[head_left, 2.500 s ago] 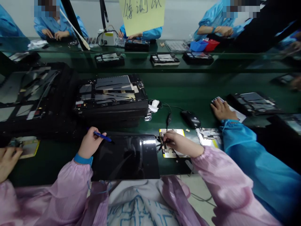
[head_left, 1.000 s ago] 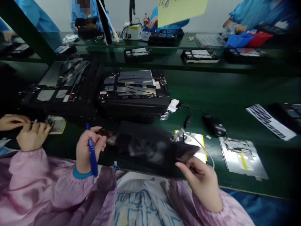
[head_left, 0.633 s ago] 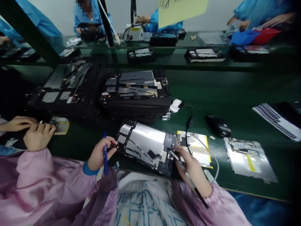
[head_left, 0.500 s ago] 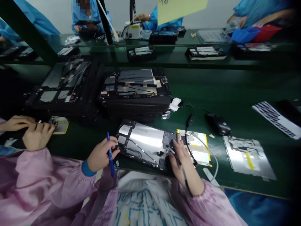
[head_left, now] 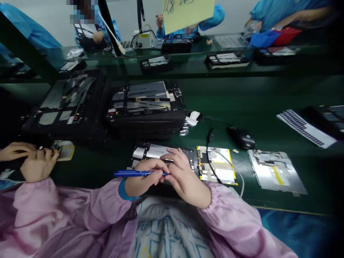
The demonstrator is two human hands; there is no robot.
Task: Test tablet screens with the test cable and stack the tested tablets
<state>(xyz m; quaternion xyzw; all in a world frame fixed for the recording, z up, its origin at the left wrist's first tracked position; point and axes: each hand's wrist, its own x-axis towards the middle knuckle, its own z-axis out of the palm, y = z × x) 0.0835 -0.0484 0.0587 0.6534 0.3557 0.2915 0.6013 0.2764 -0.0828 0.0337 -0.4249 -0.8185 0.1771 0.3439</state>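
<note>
An open tablet (head_left: pixel 158 152) with its silver inner plate up lies at the near edge of the green bench. My left hand (head_left: pixel 141 181) is closed on a blue pen (head_left: pixel 129 173), which it holds level and pointing right above the tablet. My right hand (head_left: pixel 185 177) meets it there, with its fingers bent over the tablet's right half and its thumb at the pen's tip. Both hands cover the tablet's near part. Just right of the tablet lies a yellow-edged circuit board (head_left: pixel 216 168) with a black cable (head_left: pixel 210 138) running to it.
A stack of open tablets (head_left: pixel 146 107) stands behind, and another stack (head_left: pixel 64 104) is to its left. A mouse (head_left: pixel 242 138), a silver plate (head_left: pixel 275 172) and a keyboard (head_left: pixel 303 129) lie to the right. A co-worker's hands (head_left: pixel 29 159) work at the left. More people sit across the bench.
The dark tablet was lifted and turned over, silver inside up, and laid down. My hands left its two ends and came together over it, and the pen swung level.
</note>
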